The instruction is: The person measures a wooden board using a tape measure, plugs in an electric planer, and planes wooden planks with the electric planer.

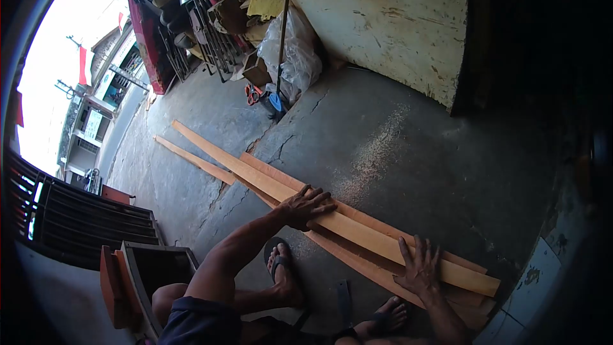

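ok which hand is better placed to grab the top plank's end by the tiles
Right, I'd say: the right hand is already on the top plank near that end, while the left hand is much farther along it.

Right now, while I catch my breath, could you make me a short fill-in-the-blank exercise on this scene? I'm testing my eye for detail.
The left hand and the right hand rest on long, thin, tan strips made of ____.
Of the two, the hand nearer the strips' lower-right end in the picture is the ____ one.
The large, clear, crumpled bag is made of thin ____.
The black sandals are worn on the person's ____.

Missing words: wood; right; plastic; feet.
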Available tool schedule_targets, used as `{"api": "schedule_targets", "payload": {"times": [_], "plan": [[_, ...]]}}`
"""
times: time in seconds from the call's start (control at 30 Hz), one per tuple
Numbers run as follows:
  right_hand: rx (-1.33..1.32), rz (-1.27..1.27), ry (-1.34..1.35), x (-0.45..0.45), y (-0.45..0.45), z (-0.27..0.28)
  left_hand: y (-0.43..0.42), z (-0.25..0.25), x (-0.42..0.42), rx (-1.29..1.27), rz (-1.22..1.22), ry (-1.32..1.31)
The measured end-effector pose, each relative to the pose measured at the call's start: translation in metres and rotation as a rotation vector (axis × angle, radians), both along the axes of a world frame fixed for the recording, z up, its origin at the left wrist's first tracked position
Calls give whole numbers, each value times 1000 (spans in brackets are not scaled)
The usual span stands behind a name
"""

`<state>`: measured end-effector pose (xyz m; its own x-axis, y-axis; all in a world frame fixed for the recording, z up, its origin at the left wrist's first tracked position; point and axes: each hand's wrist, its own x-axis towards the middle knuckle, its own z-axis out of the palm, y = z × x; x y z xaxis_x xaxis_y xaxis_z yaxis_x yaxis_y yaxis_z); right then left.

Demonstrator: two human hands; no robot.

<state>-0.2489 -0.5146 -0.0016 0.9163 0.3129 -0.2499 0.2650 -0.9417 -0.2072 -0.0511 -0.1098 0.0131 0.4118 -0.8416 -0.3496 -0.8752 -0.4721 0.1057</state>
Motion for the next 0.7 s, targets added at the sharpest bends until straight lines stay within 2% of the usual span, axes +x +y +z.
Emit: {"api": "schedule_targets", "payload": {"times": [0.13,0.2,0.27,0.33,0.5,0.7], "plan": [[39,-19,-68,1,3,5,-1,2,-6,-57,34,-8],[30,-25,-65,2,3,6,-3,0,-3,29,34,-3],[16,-25,-56,5,2,8,-5,-3,2,4,34,-8],[-1,-10,-71,16,-3,5,-13,-1,10,118,21,18],[-23,17,-102,69,-29,15,-23,-17,43,-59,53,-71],[-14,6,-33,117,-53,33,-58,1,83,-13,131,18]]}}
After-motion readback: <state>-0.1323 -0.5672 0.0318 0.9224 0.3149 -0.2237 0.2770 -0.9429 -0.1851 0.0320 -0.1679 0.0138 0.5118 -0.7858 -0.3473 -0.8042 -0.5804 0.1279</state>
